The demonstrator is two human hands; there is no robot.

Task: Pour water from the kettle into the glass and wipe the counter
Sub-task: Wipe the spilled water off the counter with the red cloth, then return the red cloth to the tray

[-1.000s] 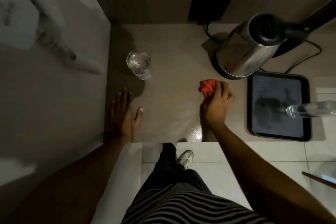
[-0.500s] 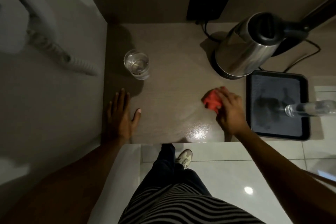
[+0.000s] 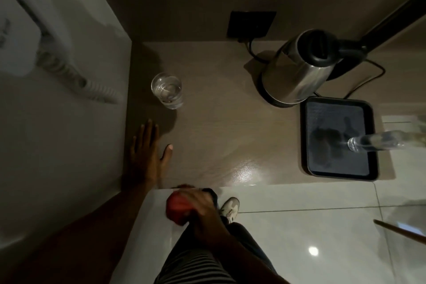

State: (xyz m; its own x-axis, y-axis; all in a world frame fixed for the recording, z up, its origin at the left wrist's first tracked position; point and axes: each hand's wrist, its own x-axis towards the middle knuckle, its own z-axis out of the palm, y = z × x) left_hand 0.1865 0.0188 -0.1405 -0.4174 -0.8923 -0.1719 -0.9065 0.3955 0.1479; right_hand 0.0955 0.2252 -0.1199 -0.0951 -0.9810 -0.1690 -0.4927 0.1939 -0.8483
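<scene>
A clear glass (image 3: pixel 167 90) with water in it stands at the back left of the brown counter (image 3: pixel 226 127). The steel kettle (image 3: pixel 299 69) with its black lid and handle sits on its base at the back right. My left hand (image 3: pixel 149 152) lies flat on the counter near the left wall, fingers spread, holding nothing. My right hand (image 3: pixel 202 210) is off the counter, below its front edge, blurred, closed around the red cloth (image 3: pixel 178 206).
A black tray (image 3: pixel 311 168) sits on the counter's right side with a clear bottle (image 3: pixel 378 143) over it. A black wall socket (image 3: pixel 251 24) and the kettle's cord (image 3: pixel 371 76) run along the back. The left wall carries a white phone-like unit (image 3: pixel 20 37) with a coiled cord.
My right hand has pulled the red cloth from the counter's middle right down and left, off the front edge. The left hand, glass and kettle stay put.
</scene>
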